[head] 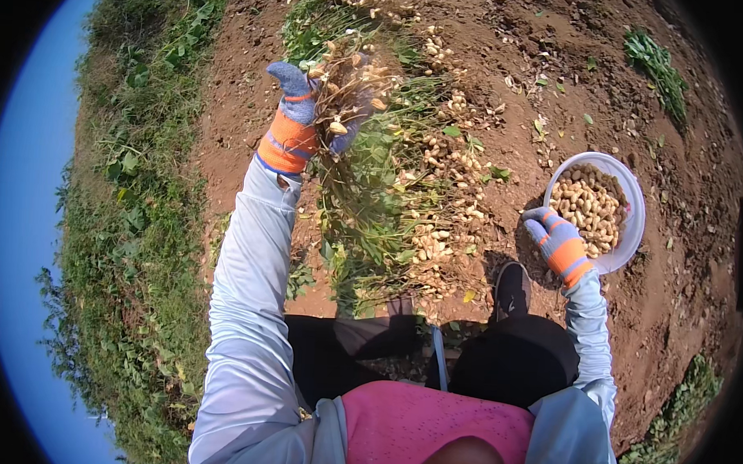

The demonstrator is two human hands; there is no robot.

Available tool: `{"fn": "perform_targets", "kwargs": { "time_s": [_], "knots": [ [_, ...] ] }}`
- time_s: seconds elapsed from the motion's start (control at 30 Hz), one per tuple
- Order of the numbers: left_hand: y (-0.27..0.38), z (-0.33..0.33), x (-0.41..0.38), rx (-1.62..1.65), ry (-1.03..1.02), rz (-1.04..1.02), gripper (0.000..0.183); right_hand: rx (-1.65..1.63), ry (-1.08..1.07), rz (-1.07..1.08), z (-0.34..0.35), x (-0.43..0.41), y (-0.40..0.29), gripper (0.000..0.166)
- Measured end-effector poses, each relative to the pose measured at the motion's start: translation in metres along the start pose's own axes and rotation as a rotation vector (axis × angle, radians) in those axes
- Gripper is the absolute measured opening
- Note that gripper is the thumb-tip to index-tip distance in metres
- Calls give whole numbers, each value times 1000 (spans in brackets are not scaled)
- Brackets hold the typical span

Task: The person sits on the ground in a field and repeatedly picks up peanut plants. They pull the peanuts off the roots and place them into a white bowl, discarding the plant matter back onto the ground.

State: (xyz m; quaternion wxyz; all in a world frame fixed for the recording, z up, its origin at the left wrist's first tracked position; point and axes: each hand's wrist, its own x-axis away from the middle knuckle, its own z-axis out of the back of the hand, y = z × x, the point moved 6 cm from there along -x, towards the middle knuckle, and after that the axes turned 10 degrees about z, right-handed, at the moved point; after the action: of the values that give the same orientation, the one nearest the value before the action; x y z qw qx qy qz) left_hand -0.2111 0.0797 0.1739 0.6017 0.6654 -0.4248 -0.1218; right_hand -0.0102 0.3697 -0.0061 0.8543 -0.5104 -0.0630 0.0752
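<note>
My left hand [295, 119], in a grey and orange knitted glove, is closed around a bunch of uprooted peanut plants [352, 90]. Roots and pods stick up above the glove, and blurred leafy stems hang below it. My right hand [555, 241], gloved alike, is at the near left rim of a white plastic bucket [634, 232]. Unshelled peanuts [587, 206] lie inside the bucket. Whether the fingers grip the rim or hold anything cannot be told. A row of pulled peanut plants with pods [435, 243] lies on the soil between my hands.
Brown soil [535, 115] with scattered leaves surrounds the row. Green vegetation [144, 224] grows along the left. A leafy bunch [656, 73] lies at the upper right. My dark shoe [512, 292] rests between the row and the bucket.
</note>
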Motion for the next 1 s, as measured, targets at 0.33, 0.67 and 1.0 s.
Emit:
{"fn": "perform_targets", "kwargs": {
  "time_s": [0.33, 0.67, 1.0],
  "knots": [
    [-9, 97, 245, -1608, 976, 941, 48, -1, 43, -361, 29, 67, 67, 24],
    [-184, 34, 137, -1026, 539, 662, 42, 929, -17, -591, 92, 97, 150, 37],
    [-226, -106, 13, -985, 204, 510, 40, 597, 181, -397, 92, 92, 119, 32]
  ]
}}
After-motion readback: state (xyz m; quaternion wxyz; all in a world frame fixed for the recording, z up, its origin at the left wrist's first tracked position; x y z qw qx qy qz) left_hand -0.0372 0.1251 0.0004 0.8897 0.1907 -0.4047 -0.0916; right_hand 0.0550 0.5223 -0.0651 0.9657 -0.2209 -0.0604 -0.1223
